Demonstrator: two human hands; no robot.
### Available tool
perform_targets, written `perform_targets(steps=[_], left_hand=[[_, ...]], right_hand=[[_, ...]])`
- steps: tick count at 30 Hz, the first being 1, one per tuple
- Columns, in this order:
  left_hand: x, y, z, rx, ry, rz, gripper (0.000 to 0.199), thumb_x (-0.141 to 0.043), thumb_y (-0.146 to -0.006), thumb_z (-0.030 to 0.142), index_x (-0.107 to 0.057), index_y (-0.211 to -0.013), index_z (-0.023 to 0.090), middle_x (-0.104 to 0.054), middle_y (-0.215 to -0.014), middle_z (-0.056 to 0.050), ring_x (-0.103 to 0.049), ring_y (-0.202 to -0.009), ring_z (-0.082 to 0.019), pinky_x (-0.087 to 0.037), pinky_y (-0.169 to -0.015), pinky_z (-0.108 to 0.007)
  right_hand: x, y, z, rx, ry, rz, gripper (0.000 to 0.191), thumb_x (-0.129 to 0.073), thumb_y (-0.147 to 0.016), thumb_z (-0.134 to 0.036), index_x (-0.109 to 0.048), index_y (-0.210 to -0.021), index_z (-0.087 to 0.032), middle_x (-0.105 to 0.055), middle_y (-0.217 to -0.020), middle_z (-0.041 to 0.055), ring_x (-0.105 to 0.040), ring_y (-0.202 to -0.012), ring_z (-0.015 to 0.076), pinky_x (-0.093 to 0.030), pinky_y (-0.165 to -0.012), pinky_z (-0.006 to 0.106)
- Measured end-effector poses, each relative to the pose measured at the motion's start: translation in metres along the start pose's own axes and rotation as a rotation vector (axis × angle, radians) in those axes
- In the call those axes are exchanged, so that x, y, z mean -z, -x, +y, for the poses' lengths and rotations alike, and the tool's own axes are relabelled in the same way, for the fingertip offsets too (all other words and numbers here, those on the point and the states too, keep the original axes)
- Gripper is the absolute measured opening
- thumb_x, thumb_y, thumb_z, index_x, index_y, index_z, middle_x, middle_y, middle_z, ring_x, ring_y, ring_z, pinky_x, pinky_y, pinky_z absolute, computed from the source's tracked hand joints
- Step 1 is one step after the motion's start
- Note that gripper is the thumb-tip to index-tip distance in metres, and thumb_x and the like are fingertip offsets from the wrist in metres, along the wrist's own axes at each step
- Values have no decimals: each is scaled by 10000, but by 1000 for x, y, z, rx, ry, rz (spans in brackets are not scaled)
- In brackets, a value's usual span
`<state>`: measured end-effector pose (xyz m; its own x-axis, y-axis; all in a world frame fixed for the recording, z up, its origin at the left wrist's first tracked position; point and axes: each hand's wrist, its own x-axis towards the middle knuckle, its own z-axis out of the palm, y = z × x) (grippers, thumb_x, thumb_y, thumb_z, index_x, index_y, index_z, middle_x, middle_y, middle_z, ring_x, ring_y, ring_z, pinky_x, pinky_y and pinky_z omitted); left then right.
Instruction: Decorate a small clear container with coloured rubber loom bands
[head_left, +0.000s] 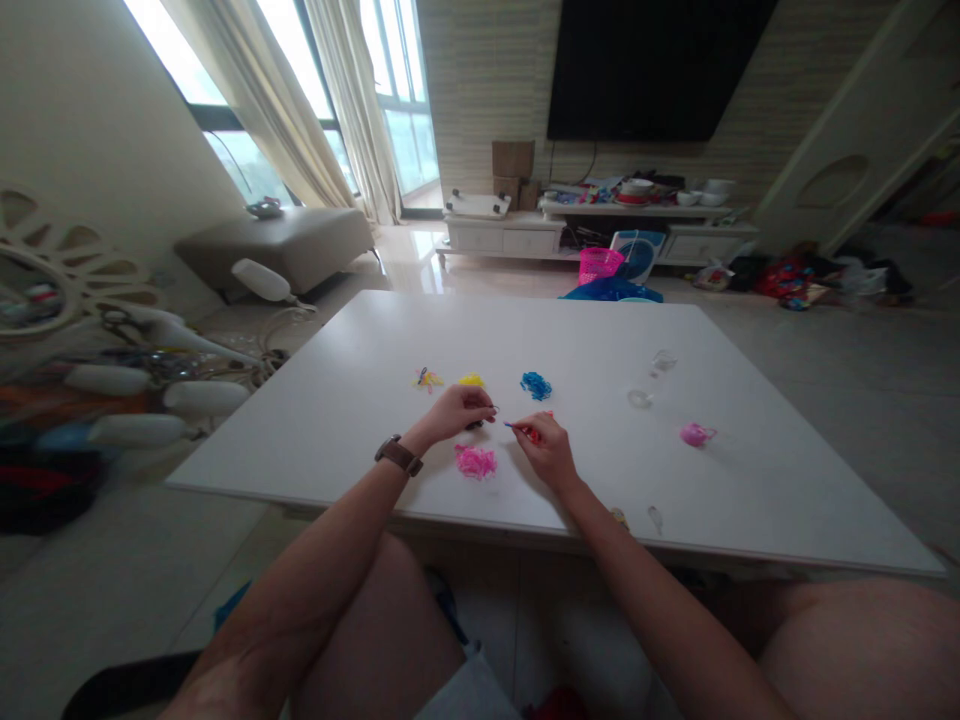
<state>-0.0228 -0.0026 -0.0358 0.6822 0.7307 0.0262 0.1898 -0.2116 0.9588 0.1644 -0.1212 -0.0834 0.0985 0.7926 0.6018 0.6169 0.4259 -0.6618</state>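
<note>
My left hand (463, 408), with a brown watch on its wrist, is closed in a pinch over the table. A small thin dark loop, which looks like a rubber band, shows at its fingertips. My right hand (546, 447) pinches a thin stick-like piece with a bluish tip, pointing toward the left hand; the hands are slightly apart. Around them lie piles of what look like small rubber bands: a pink pile (476, 462), a blue pile (536, 385) and a yellow pile (472, 381). Black and red-orange bits are partly hidden by the hands.
Mixed coloured bands (427, 378) lie at the left of the white table (300, 400). To the right are a pink round item (696, 434), clear round pieces (640, 398) and a small clear item (655, 518) near the front edge. A lamp (262, 280) stands beyond the left edge.
</note>
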Motion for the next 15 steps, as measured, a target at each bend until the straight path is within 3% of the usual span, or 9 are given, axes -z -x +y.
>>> perform_targets(steps=[3, 5, 9, 15], left_hand=[[16, -2, -7, -33, -211, 142, 176, -712, -779, 323, -689, -802, 150, -734, -781, -65, -672, -732, -184, -533, -709, -308], [24, -2, -12, -61, -392, 169, 130, -671, -795, 285, -713, -804, 162, -733, -800, -59, -652, -737, -180, -521, -735, -313], [27, -3, -18, -108, -597, 109, 127, -634, -801, 207, -757, -811, 175, -723, -828, -69, -631, -770, -188, -497, -797, -324], [22, -3, -20, -161, -703, 56, 163, -626, -818, 199, -788, -835, 185, -701, -890, -91, -635, -851, -215, -477, -833, -332]], right_hand=[[0, -1, -1, 10, -4, 15, 95, -615, -930, -230, -692, -874, -225, -672, -813, 39, -602, -783, 198, -469, -752, 343], [0, -1, -1, 9, -5, 15, 93, -614, -926, -224, -689, -871, -225, -674, -821, 41, -603, -787, 199, -471, -752, 344], [1, -1, 0, 1, 13, 13, 88, -616, -919, -220, -685, -865, -226, -669, -811, 38, -601, -785, 201, -473, -751, 346], [0, 0, 1, 1, 10, 11, 86, -618, -917, -214, -684, -863, -221, -672, -824, 44, -605, -804, 207, -473, -768, 352]])
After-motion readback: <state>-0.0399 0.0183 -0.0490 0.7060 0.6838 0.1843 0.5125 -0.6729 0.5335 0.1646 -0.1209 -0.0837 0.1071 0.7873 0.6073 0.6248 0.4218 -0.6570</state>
